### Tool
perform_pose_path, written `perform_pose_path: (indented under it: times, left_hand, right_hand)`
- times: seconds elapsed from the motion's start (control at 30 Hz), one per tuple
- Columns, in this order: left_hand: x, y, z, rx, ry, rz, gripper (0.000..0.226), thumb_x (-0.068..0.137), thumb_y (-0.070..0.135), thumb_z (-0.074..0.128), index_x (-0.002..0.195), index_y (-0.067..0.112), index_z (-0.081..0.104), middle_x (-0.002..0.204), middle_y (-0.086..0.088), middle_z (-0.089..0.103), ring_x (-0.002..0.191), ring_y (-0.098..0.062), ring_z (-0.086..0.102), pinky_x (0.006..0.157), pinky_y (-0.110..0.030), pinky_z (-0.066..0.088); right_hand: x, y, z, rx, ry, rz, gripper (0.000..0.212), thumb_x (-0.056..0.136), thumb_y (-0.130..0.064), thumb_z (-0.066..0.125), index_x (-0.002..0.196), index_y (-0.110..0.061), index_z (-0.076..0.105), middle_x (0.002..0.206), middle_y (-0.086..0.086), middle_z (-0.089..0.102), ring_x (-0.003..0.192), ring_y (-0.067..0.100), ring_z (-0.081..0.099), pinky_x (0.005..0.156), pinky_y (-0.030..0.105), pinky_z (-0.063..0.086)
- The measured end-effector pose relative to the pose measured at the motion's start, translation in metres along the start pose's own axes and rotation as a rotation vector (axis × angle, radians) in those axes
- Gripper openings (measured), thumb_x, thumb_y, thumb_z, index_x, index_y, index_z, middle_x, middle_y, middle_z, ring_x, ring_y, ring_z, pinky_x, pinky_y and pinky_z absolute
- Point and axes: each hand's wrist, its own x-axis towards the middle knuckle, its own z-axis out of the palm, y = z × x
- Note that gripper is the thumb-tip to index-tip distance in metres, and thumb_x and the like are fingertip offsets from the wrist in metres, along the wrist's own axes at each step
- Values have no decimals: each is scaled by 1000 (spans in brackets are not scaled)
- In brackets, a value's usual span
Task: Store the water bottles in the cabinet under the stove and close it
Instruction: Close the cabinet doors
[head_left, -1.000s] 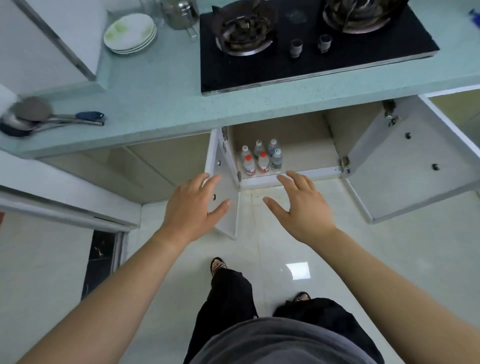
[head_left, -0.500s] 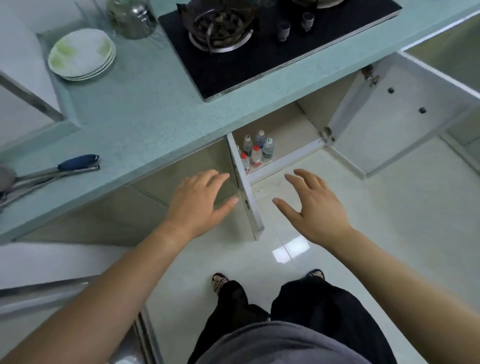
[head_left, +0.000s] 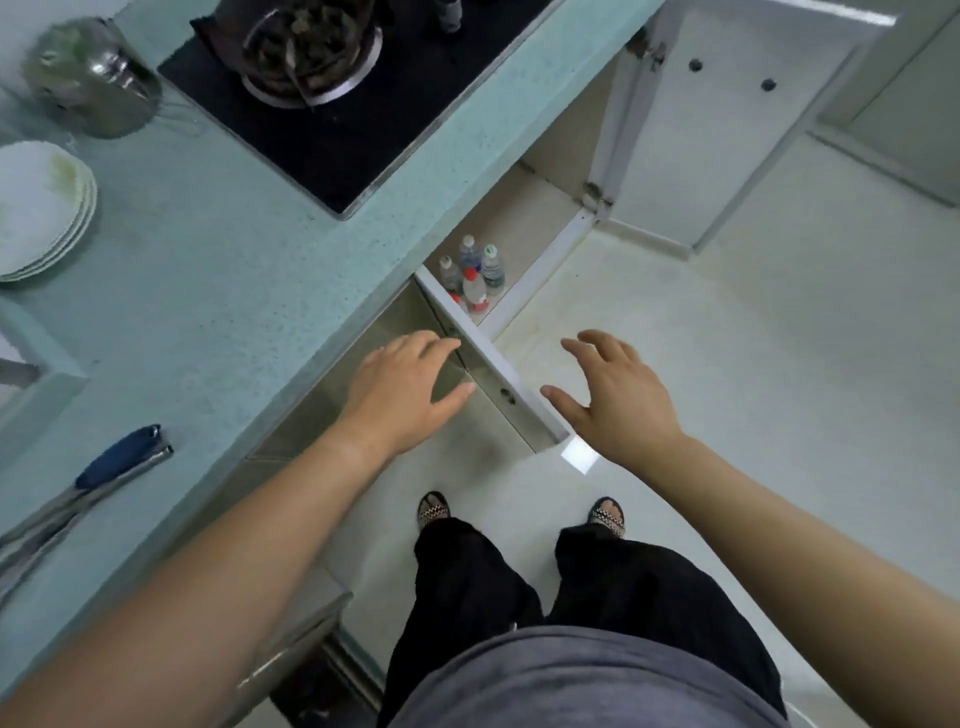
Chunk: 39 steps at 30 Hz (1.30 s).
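Note:
Several small water bottles (head_left: 475, 275) with white, red and green caps stand together on the floor of the open cabinet (head_left: 524, 218) under the stove (head_left: 332, 98). The left cabinet door (head_left: 493, 364) juts out edge-on between my hands. My left hand (head_left: 405, 395) hovers with relaxed fingers on the door's left side, holding nothing. On the door's right side my right hand (head_left: 618, 400) is spread and empty, its thumb close to the door's edge. The right door (head_left: 727, 130) stands wide open.
The teal countertop (head_left: 208, 270) carries a stack of plates (head_left: 41, 208), a steel pot (head_left: 88, 78) and utensils with a blue handle (head_left: 114, 462). My legs and sandalled feet (head_left: 519, 514) stand on the pale tiled floor (head_left: 753, 364).
The view has swung left and tilted, so the cabinet now lies up and to the right. Both hands stay open either side of the left door; the door looks slightly more edge-on.

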Motion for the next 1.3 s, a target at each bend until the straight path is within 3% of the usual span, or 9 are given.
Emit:
perform_pose_path:
  times: [0.17,0.33,0.43,0.57,0.93,1.13,1.2,1.3]
  left_hand:
    - [49,-32,16,-38,-75,254,51,89,45,50,134,20,45,133,-1,50,123,-21,45,95,-39,42]
    - [89,-66,45,-15,-79,526,40,84,30,63,121,15,58,115,-7,59,106,-28,57,81,-40,52]
    - [109,-76,59,-15,-89,578,35,82,23,67,115,14,62,111,-8,61,102,-30,58,78,-41,52]
    - [128,-75,68,-60,-39,628,26,78,18,72,104,15,68,101,-7,63,90,-29,59,62,-32,47]
    - [168,-45,67,-150,21,454,13,80,24,70,93,22,70,95,-1,62,90,-24,55,64,-28,36]
    - [204,-16,60,-161,72,249,15,82,26,68,96,23,67,100,1,63,92,-22,53,63,-27,31]
    - [215,-7,58,-170,104,151,13,81,24,68,94,22,66,98,-1,63,88,-25,54,63,-29,35]
    - [232,5,57,-223,176,-30,13,81,20,68,93,20,66,97,-3,64,85,-28,54,67,-31,38]
  right_hand:
    - [-2,-22,46,25,45,233,49,90,-39,53,134,-20,43,134,0,48,121,24,44,85,37,45]
    - [5,-38,102,89,124,395,37,89,-29,58,124,-20,53,120,0,55,108,23,50,68,32,44]
    - [10,-42,127,99,199,441,29,87,-21,62,115,-19,61,112,1,58,102,25,53,61,32,46]
    - [14,-36,135,90,330,469,19,81,-10,68,98,-18,68,98,5,63,86,29,58,50,32,48]
    - [47,24,111,22,448,411,11,80,-9,69,85,-20,70,86,4,65,71,30,58,50,26,39]
    - [114,92,72,-27,523,192,14,76,-4,71,85,-14,70,90,10,67,78,34,62,56,34,51]
    - [135,111,60,-45,493,110,19,76,-7,72,94,-11,68,102,14,65,90,37,61,67,40,54]
    - [156,131,53,-146,306,-27,47,79,-21,69,120,-1,57,127,20,55,115,40,53,95,45,47]
